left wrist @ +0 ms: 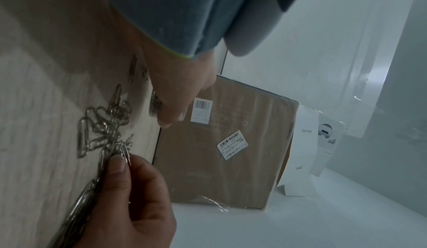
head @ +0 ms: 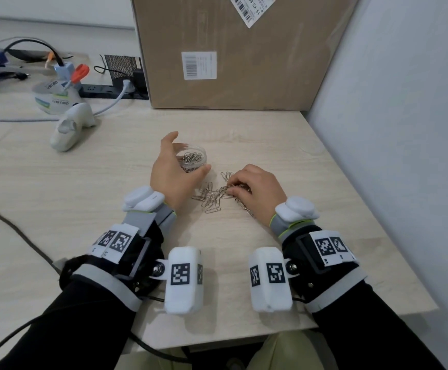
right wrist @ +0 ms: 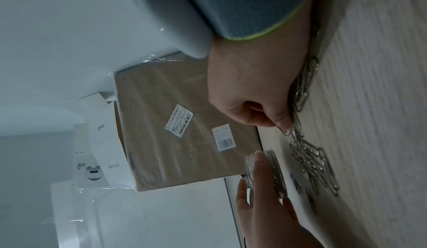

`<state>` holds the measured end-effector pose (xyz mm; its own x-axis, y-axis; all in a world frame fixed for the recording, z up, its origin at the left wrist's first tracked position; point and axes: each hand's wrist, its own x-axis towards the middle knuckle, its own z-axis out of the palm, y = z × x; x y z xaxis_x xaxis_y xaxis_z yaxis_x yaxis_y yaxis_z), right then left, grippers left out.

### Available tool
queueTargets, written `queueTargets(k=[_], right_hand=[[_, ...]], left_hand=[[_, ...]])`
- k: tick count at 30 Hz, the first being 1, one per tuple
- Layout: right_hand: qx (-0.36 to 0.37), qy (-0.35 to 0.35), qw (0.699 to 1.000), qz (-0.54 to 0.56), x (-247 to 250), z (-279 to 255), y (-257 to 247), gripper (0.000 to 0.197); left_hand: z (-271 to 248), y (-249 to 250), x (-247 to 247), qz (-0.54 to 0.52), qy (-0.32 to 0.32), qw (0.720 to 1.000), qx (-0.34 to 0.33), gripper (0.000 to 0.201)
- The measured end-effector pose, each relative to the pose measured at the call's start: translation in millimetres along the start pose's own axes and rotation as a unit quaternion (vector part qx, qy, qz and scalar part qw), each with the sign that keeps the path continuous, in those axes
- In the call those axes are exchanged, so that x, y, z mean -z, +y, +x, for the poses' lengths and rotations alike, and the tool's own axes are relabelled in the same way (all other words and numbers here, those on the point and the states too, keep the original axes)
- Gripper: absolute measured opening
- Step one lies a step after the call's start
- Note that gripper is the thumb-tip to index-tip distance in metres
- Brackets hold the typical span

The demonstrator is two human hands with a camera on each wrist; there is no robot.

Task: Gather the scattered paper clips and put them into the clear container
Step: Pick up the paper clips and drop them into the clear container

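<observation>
A small round clear container (head: pixel 195 157) with several paper clips inside stands on the wooden table (head: pixel 84 182). My left hand (head: pixel 169 166) curves round the container, thumb on its near side and fingers over its far rim; the right wrist view shows the container (right wrist: pixel 270 162) against those fingers. A loose pile of silver paper clips (head: pixel 211 200) lies just in front of it. My right hand (head: pixel 255 188) rests at the pile's right edge and pinches a few clips (right wrist: pixel 289 131) between thumb and forefinger. More clips (right wrist: pixel 305 80) lie under that hand.
A big cardboard box (head: pixel 231 54) stands right behind the container, and a grey partition wall (head: pixel 391 129) runs along the table's right edge. At the far left lie a white handheld scanner (head: pixel 68 129), a tape roll (head: pixel 54 97), a power strip (head: pixel 110 90) and cables (head: pixel 17 231).
</observation>
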<state>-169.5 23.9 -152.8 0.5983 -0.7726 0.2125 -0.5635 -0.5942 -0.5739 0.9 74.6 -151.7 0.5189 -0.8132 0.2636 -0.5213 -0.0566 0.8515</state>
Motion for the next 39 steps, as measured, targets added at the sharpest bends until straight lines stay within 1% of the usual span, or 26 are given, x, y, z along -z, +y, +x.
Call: queueTargets(k=[4,7,10,12,16,19,21,24,26,28,31,34,39], right_hand=[[-0.013,0.072,0.996,0.056,1,2,2,0.014],[-0.038,0.143,0.983,0.108,3,2,4,0.012],[-0.062,0.208,0.962,0.164,5,3,3,0.012],[-0.067,0.242,0.946,0.205,9,3,0,0.012],[-0.053,0.281,0.915,0.284,13,3,-7,0.012],[-0.036,0.276,0.910,0.307,10,5,-12,0.012],[-0.014,0.257,0.922,0.290,7,5,-13,0.012],[0.038,0.218,0.955,0.197,4,4,-12,0.012],[0.072,0.186,0.970,0.138,2,4,-9,0.012],[0.102,0.161,0.977,0.096,1,4,-6,0.013],[0.133,0.144,0.979,0.054,0,5,-5,0.015],[0.138,0.136,0.979,0.055,-2,5,-7,0.016],[0.104,0.146,0.980,0.091,-9,9,-14,0.020]], left_hand=[[-1,1,-2,0.009,-0.035,0.999,-0.005,0.085],[-2,1,-4,0.021,-0.064,0.998,-0.010,0.091],[-3,2,-5,0.030,-0.084,0.996,-0.010,0.094],[-6,6,-7,0.036,-0.108,0.993,-0.020,0.096],[-13,13,-12,0.037,-0.166,0.985,-0.041,0.100],[-17,19,-16,0.031,-0.201,0.978,-0.047,0.103],[-20,21,-19,0.026,-0.207,0.977,-0.053,0.106],[-21,23,-20,0.012,-0.206,0.977,-0.053,0.106],[-22,24,-20,0.010,-0.205,0.977,-0.060,0.104],[-22,24,-19,0.011,-0.204,0.977,-0.066,0.101],[-22,24,-20,0.007,-0.201,0.977,-0.069,0.099],[-22,24,-21,-0.002,-0.207,0.976,-0.065,0.099],[-21,25,-22,-0.013,-0.214,0.975,-0.057,0.097]])
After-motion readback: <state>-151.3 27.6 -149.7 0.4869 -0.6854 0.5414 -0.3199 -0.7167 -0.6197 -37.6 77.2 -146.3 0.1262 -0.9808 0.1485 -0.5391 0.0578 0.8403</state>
